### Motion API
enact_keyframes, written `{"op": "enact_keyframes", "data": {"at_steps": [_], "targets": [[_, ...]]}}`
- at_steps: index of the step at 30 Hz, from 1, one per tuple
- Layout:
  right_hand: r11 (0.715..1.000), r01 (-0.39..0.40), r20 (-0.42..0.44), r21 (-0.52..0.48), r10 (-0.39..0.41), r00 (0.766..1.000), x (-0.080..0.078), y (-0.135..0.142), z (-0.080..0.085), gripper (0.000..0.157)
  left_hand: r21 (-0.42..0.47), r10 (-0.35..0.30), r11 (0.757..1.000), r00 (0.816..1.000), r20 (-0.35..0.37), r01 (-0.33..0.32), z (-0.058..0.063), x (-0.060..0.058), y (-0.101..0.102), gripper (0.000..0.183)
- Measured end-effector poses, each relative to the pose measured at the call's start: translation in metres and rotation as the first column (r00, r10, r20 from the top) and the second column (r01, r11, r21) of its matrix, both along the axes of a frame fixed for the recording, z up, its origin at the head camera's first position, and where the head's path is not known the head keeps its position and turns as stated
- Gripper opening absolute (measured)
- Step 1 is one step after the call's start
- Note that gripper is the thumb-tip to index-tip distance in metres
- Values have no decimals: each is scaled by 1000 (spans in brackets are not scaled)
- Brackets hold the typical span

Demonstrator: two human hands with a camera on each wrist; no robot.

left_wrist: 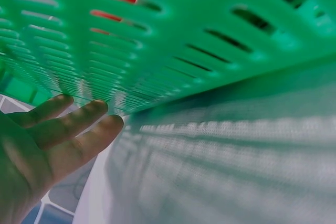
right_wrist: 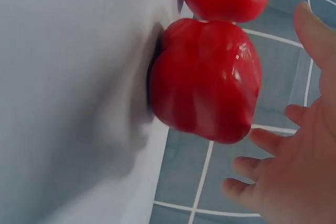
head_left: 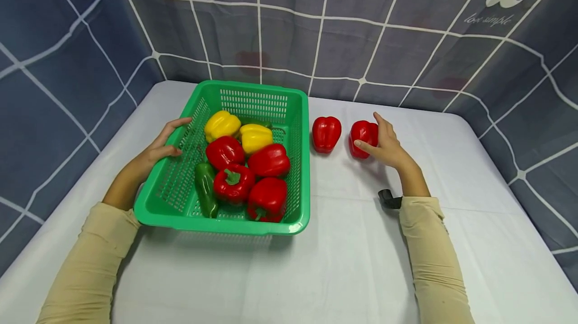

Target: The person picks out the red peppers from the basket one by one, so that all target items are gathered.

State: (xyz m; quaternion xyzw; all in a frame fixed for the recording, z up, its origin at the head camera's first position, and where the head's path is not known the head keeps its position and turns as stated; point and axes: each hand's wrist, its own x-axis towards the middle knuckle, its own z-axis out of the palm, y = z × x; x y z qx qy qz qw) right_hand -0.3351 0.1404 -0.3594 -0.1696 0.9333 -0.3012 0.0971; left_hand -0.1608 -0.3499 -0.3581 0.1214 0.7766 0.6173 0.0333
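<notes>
A green plastic basket holds several red bell peppers, two yellow bell peppers and green vegetables, one a long cucumber-like piece. On its left side my left hand holds the rim, with two digits over the edge. In the left wrist view, three fingers extend along the outside of its slotted wall. Right of the basket lie two more red bell peppers, a nearer one and a farther one. My right hand spreads around the farther one, thumb and fingers apart; contact is unclear.
A white cloth covers the table. Dark checked curtain fabric surrounds the back and both sides. A small black device sits at my right wrist.
</notes>
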Motion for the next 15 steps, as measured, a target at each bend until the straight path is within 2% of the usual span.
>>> {"op": "enact_keyframes", "data": {"at_steps": [8, 15], "targets": [[1000, -25, -52, -7, 25, 998, 6, -12, 2, 93, -55, 30, 998, 1000, -8, -30, 0, 0, 1, 70], [993, -116, -115, -35, 111, 987, 20, -32, 14, 91, 21, 7, 1000, 999, 33, -8, 1, 0, 1, 68]]}}
